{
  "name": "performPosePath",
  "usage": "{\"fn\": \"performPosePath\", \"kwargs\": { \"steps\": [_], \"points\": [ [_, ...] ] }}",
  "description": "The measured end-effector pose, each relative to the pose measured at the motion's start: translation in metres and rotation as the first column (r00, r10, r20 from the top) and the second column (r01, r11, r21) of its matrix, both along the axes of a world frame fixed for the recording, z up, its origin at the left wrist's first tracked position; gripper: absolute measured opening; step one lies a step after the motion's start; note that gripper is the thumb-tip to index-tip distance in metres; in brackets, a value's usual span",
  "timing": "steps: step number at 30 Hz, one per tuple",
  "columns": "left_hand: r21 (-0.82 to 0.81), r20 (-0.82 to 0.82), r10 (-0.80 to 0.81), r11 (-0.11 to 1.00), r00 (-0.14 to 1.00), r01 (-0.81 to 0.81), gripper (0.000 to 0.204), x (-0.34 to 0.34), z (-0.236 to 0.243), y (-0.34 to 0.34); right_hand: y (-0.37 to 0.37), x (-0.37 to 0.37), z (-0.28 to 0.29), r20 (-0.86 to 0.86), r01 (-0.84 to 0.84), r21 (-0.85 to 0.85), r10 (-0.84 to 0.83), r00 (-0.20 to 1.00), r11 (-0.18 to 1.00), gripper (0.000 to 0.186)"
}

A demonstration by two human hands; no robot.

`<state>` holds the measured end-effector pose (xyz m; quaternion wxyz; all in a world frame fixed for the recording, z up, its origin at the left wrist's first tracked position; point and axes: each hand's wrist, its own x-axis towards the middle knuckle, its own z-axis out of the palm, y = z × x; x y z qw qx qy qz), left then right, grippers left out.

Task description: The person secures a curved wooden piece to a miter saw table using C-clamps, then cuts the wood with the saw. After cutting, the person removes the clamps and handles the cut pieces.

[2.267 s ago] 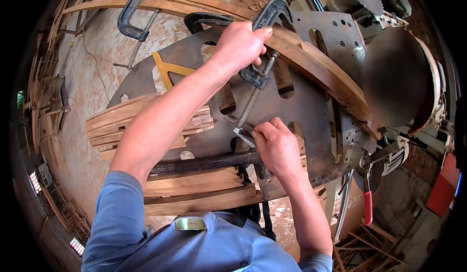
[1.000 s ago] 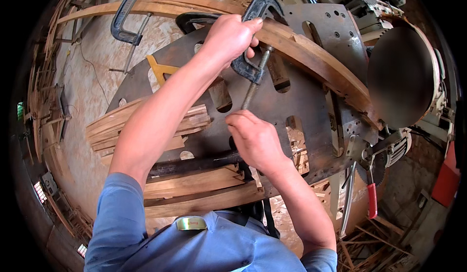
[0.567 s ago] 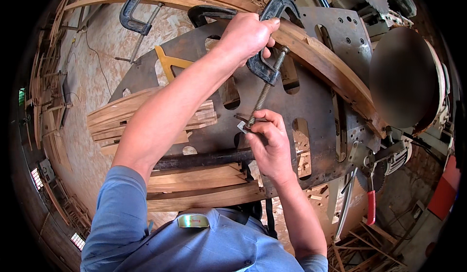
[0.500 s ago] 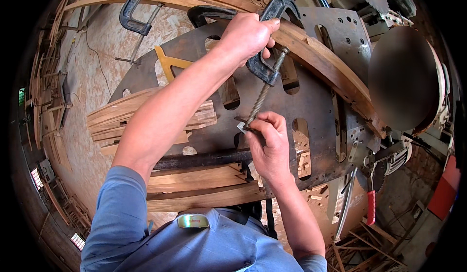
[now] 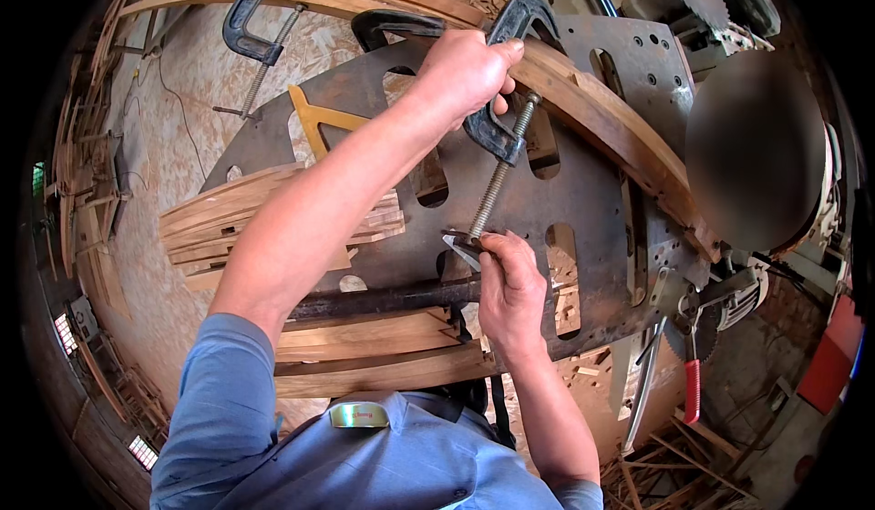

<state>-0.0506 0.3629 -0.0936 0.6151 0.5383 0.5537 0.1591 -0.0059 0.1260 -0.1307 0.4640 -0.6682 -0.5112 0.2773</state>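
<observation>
A black C-clamp (image 5: 495, 134) sits around a long curved wooden beam (image 5: 629, 136), its threaded screw (image 5: 493, 191) slanting down toward me. My left hand (image 5: 463, 71) is wrapped around the clamp's frame at the beam. At the lower end of the screw, the closed fingers of my right hand (image 5: 512, 291) pinch the clamp's crossbar handle, which they mostly cover. Just left of these fingers shows a pale pointed piece (image 5: 460, 249); I cannot tell whether it is loose. Beneath both hands lies a dark slotted metal plate (image 5: 592, 209).
Another C-clamp (image 5: 242, 18) grips the beam at the far left. Wooden strips (image 5: 228, 209) and a yellow angled bracket (image 5: 314, 123) lie left. Curved boards (image 5: 365, 335) are near my body. A saw blade (image 5: 697, 0), red-handled lever (image 5: 693, 391) and blurred round shape (image 5: 755, 150) stand right.
My right hand has turned at the wrist and shifted slightly down and right, still at the screw's end. My left hand stays around the clamp frame.
</observation>
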Motion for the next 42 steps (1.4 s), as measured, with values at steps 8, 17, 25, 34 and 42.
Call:
{"fn": "performPosePath", "kwargs": {
  "steps": [8, 17, 25, 34, 42],
  "points": [
    [0.018, -0.018, -0.006, 1.000, 1.000, 0.007, 0.031, 0.002, -0.002, -0.001, -0.001, -0.005, -0.003, -0.269, 0.026, -0.205, -0.082, 0.960, 0.978, 0.008],
    [-0.004, -0.001, 0.020, 1.000, 1.000, -0.020, 0.030, 0.001, 0.001, -0.001, 0.010, 0.017, 0.018, 0.291, -0.068, -0.240, 0.139, 0.946, 0.968, 0.007],
    [0.040, -0.003, 0.032, 0.999, 0.999, -0.032, 0.032, 0.003, -0.001, -0.004, 0.017, 0.022, 0.020, 0.406, -0.174, -0.398, 0.343, 0.847, 0.901, 0.013],
    [0.097, -0.063, -0.005, 0.995, 0.998, 0.011, 0.034, 0.000, 0.000, -0.006, 0.036, 0.013, 0.029, 0.456, -0.223, -0.322, 0.357, 0.815, 0.920, 0.005],
    [0.215, -0.187, -0.080, 0.969, 0.979, 0.120, 0.034, 0.003, 0.004, -0.003, 0.071, -0.028, 0.024, 0.483, -0.269, -0.516, 0.536, 0.693, 0.813, 0.010]
  ]
}}
